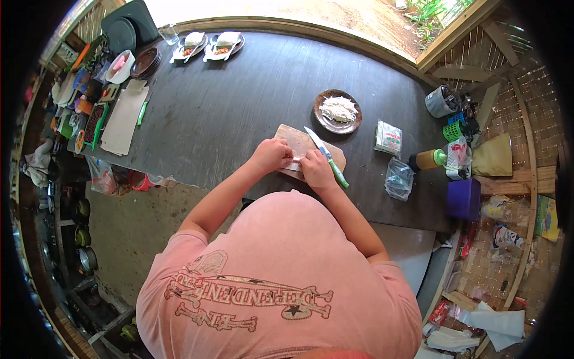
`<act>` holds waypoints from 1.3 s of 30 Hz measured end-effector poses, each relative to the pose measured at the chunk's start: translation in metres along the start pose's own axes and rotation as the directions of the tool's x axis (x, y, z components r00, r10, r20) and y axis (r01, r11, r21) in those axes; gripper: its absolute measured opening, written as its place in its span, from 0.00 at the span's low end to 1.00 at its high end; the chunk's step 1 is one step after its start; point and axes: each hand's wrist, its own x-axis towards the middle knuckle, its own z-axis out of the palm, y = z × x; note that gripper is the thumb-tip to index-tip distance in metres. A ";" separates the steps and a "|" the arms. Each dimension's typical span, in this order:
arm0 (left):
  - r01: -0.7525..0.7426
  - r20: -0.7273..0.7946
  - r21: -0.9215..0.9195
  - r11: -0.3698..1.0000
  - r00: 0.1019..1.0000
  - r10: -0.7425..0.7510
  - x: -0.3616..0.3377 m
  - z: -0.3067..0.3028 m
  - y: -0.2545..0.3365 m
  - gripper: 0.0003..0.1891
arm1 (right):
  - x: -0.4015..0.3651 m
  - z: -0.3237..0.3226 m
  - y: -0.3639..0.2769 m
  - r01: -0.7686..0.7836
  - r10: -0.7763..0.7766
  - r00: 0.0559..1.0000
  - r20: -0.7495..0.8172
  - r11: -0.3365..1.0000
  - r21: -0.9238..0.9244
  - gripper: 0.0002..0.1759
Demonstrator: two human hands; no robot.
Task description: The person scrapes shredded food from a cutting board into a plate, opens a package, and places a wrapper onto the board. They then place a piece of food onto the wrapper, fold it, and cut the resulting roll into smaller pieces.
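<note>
A wooden cutting board (292, 133) lies near the front edge of the dark table. Over its left part, my left hand (272, 154) has its fingers closed on a small pale piece. My right hand (317, 168) is closed on the other end of that pale piece (294, 164), at the board's lower middle. Beside my right hand a knife with a green handle (338, 175) lies across the board, its blade pointing up and left. Behind the board stands a brown plate (321, 122) with white shreds (339, 109) on it.
Right of the board are a square packet (388, 137), a clear plastic bag (399, 179) and a jar with a green lid (427, 160). Two served plates (224, 46) stand at the back left. Cardboard (124, 122) and a green knife (142, 113) lie at left.
</note>
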 end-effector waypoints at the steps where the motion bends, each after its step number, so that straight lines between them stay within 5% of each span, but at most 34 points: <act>1: -0.001 0.002 -0.001 1.000 1.000 0.001 0.001 0.001 -0.001 0.07 | 0.002 0.002 0.000 -0.003 0.003 1.000 0.000 1.000 0.001 0.07; 7: 0.079 0.021 0.004 0.997 0.997 -0.079 0.002 0.002 0.003 0.09 | 0.015 0.010 0.004 -0.126 0.135 0.987 -0.082 0.987 0.103 0.05; 10: 0.124 0.049 0.050 0.991 0.991 -0.126 0.006 0.004 0.002 0.09 | 0.025 0.004 0.002 -0.274 0.273 0.962 0.028 0.948 0.159 0.03; 12: 0.211 0.128 0.066 0.975 0.968 -0.218 0.012 0.006 0.000 0.10 | 0.041 -0.012 -0.004 -0.294 0.303 0.931 0.204 0.953 -0.076 0.04; 15: 0.288 0.221 0.069 0.955 0.929 -0.296 0.023 0.011 -0.010 0.12 | 0.068 -0.026 -0.002 -0.363 0.393 0.845 0.364 0.920 -0.152 0.05; 19: 0.157 0.270 0.085 0.984 0.947 -0.174 0.027 0.001 -0.013 0.08 | 0.064 -0.009 0.028 -0.493 0.427 0.794 0.433 0.869 0.048 0.04; 22: 0.101 0.234 -0.006 0.995 0.967 -0.097 0.019 -0.004 -0.011 0.09 | 0.037 -0.006 0.022 -0.352 0.286 0.918 0.276 0.907 0.232 0.03; 25: 0.090 0.115 -0.038 0.995 0.990 -0.086 0.008 0.004 -0.011 0.09 | 0.021 -0.001 0.011 -0.244 0.235 0.969 0.073 0.955 0.169 0.03; 29: 0.043 0.012 -0.032 0.999 0.999 -0.043 0.002 0.007 -0.004 0.08 | 0.014 0.003 0.002 -0.274 0.274 0.962 0.017 0.953 0.129 0.03; 39: -0.080 -0.111 -0.083 0.993 0.991 0.070 -0.022 0.013 -0.004 0.04 | -0.014 -0.001 -0.003 0.061 -0.048 0.990 -0.135 0.994 0.089 0.06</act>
